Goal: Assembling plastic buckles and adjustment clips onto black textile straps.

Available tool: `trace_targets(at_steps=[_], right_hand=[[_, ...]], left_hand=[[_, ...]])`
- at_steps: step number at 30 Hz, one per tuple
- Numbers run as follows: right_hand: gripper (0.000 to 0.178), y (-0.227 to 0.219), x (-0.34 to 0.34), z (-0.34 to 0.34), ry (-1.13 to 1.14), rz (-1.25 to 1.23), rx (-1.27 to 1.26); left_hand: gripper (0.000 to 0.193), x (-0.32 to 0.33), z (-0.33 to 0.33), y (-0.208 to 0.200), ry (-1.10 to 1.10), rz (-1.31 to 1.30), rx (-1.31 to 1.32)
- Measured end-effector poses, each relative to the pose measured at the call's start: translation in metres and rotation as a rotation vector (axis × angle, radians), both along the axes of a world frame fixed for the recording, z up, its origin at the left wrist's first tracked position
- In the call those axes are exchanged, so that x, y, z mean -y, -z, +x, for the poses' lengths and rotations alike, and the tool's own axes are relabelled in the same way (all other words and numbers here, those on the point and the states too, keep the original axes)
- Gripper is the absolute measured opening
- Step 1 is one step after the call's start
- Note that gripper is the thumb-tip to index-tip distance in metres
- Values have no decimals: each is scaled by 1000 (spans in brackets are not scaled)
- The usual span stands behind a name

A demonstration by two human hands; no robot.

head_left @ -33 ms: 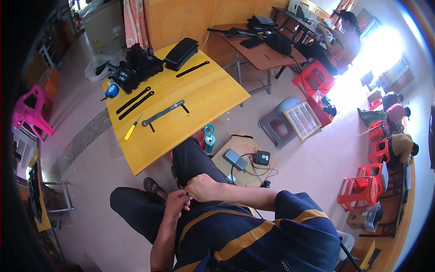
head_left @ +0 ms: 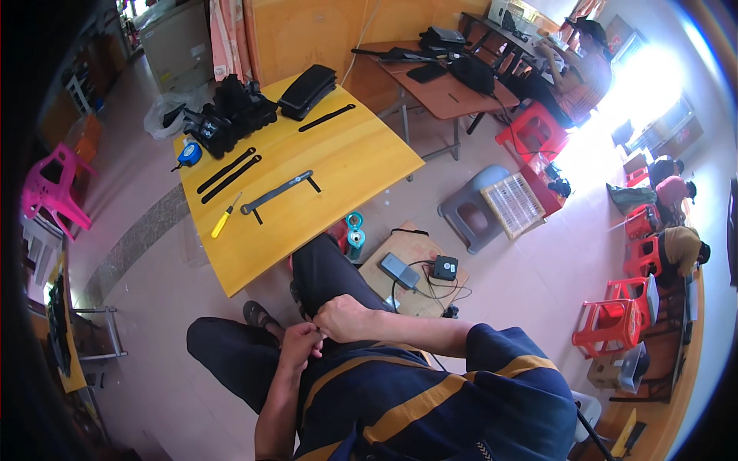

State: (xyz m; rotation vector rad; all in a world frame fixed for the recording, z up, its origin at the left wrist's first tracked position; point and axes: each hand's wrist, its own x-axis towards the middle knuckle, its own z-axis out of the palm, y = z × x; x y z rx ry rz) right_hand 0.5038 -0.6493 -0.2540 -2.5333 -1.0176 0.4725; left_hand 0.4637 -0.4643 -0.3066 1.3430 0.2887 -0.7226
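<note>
Over my lap, my left hand (head_left: 300,346) and my right hand (head_left: 344,317) meet with fingertips pinched together. Both are closed; whatever is between them is too small or hidden to make out. Ahead stands a yellow wooden table (head_left: 346,165). Nearest its front edge lie a screwdriver with a yellow handle (head_left: 221,223) and a grey bar-shaped strip (head_left: 277,192) with black straps at both ends. Beyond them are two black straps (head_left: 231,175), another black strap (head_left: 327,117), a blue tape measure (head_left: 189,154), a heap of black gear (head_left: 231,115) and a black case (head_left: 308,91).
By my knee stands a turquoise bottle (head_left: 354,236), its lid up. A cardboard sheet (head_left: 427,296) on the floor bears a grey device (head_left: 399,270) and a cabled black box (head_left: 446,267). Rightward are a grey stool (head_left: 470,219) and red stools (head_left: 607,326). Several people sit farther off.
</note>
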Motion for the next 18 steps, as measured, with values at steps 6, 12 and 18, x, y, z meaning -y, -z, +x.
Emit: trace_targets(at_steps=[6, 12, 18], right_hand=[[16, -3, -1, 2, -71, -91, -17], [17, -14, -2, 6, -102, -175, -45], [20, -25, -2, 8, -67, -215, -117]], left_hand=[[11, 0, 0, 1, 53, 45, 2], [11, 1, -3, 3, 65, 58, -4], [12, 2, -3, 3, 82, 63, 18]])
